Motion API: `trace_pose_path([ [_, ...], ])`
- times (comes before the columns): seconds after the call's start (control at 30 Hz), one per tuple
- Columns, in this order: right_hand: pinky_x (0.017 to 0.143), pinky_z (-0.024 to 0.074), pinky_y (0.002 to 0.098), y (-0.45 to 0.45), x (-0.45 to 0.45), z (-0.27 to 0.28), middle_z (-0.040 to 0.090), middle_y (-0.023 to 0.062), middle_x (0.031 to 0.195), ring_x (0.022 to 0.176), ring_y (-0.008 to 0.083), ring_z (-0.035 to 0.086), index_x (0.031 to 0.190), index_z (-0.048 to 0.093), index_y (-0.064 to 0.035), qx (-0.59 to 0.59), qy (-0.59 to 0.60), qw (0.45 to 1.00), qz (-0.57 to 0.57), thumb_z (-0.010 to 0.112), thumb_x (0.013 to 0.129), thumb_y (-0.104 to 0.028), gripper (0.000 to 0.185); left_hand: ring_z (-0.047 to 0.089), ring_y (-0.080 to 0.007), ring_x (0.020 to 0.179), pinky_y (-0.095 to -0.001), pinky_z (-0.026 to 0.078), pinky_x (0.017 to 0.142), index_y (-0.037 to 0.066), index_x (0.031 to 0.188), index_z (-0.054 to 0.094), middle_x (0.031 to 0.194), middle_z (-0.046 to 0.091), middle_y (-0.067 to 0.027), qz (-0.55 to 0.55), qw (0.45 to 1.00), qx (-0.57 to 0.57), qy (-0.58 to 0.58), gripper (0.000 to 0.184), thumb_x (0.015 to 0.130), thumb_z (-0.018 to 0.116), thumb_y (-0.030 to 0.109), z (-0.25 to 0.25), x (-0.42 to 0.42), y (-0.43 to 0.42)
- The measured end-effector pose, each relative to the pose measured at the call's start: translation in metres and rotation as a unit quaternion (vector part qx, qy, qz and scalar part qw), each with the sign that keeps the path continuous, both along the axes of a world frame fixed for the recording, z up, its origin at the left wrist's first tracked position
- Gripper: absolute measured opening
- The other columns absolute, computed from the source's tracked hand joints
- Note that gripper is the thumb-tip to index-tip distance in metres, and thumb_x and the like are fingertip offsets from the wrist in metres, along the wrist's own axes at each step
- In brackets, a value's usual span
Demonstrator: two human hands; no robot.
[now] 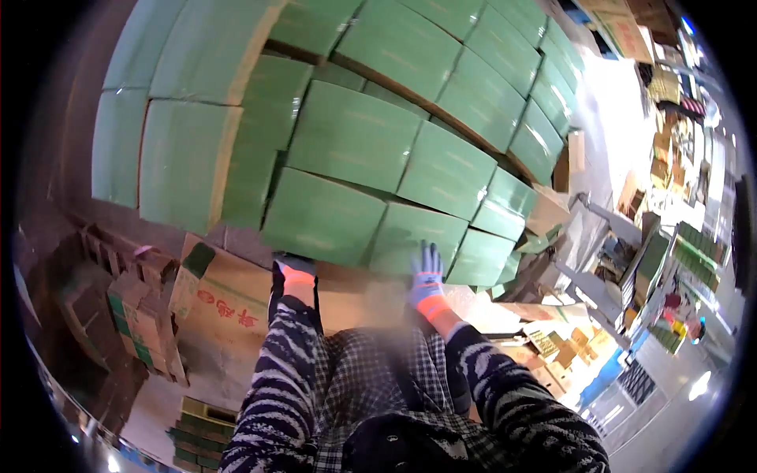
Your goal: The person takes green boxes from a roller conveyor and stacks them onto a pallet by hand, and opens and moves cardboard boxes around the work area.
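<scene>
Stacked green cardboard boxes fill the upper middle of the head view. My left hand (296,270), in a glove with an orange cuff, is at the lower left corner of a green box (323,217) in the nearest row. Its fingers are mostly hidden, so I cannot tell whether they grip the box. My right hand (426,280), in a pale purple glove with an orange cuff, reaches up to the neighbouring green box (418,235). Its fingers are stretched out and slightly spread against that box's near face.
Left of me lies a flattened brown carton (225,296) with red lettering. Beyond it are folded cardboard (142,327) and a wooden pallet (130,256). More green boxes (201,433) stand at lower left. Open cartons (568,347) and a grey metal frame (595,288) are at right.
</scene>
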State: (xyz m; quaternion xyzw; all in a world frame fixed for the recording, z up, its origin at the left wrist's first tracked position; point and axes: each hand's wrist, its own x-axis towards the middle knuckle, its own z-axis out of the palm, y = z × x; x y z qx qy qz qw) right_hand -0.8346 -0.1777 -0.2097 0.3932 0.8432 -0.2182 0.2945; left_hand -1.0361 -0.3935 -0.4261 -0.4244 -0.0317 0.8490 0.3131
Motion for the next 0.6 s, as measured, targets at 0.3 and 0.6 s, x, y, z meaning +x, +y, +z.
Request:
trace_pose_path([
  [0.3, 0.109, 0.0128, 0.0626, -0.007, 0.015, -0.069, 0.023, 0.0179, 0.150, 0.137, 0.0421, 0.020, 0.145, 0.030, -0.0230, 0.055, -0.006, 0.997, 0.058, 0.067, 0.075, -0.035, 0.081, 0.039, -0.0282, 0.129, -0.0480, 0.028, 0.106, 0.016, 0.134, 0.046, 0.141, 0.044, -0.0066, 0.274, 0.799, 0.299, -0.445, 0.055, 0.092, 0.035, 0.049, 0.031, 0.015, 0.034],
  [0.6, 0.111, 0.0229, 0.0446, -0.014, 0.134, -0.044, 0.030, 0.0138, 0.144, 0.134, 0.0302, 0.026, 0.140, 0.035, -0.0085, 0.247, 0.158, 0.788, -0.541, 0.069, 0.078, -0.035, 0.076, 0.032, -0.0390, 0.130, -0.0535, 0.023, 0.107, 0.021, 0.132, 0.045, 0.145, 0.036, -0.0087, -0.475, 0.790, -0.382, -0.064, 0.079, 0.078, 0.037, 0.078, 0.063, 0.104, 0.023],
])
